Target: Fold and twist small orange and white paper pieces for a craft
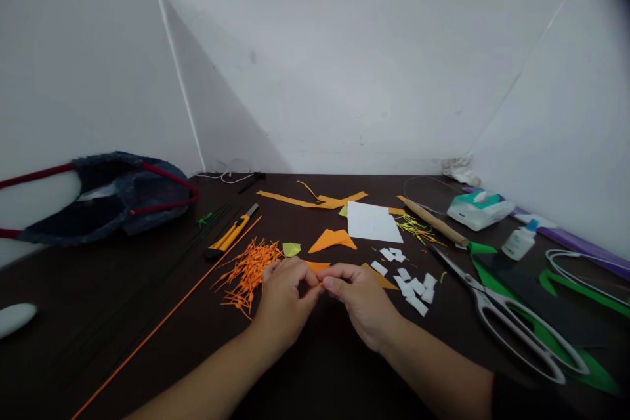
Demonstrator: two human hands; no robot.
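Note:
Low over the front of the dark table, my left hand (290,292) and my right hand (361,298) meet fingertip to fingertip. Both are closed in a pinch on a small piece of orange paper (322,278), mostly hidden by the fingers. Just behind them lies a flat orange paper piece (319,267). A pile of twisted orange paper pieces (253,266) with thin tails sits beside my left hand. Small white paper pieces (416,287) are scattered to the right of my right hand, and a folded orange paper (332,240) lies farther back.
On the left are a yellow utility knife (231,234), a long orange stick (162,321) and a dark bag (123,197). Large scissors (512,318), a glue bottle (520,241), a tissue pack (480,210) and a wooden rod (436,221) occupy the right. White paper (374,222) lies behind.

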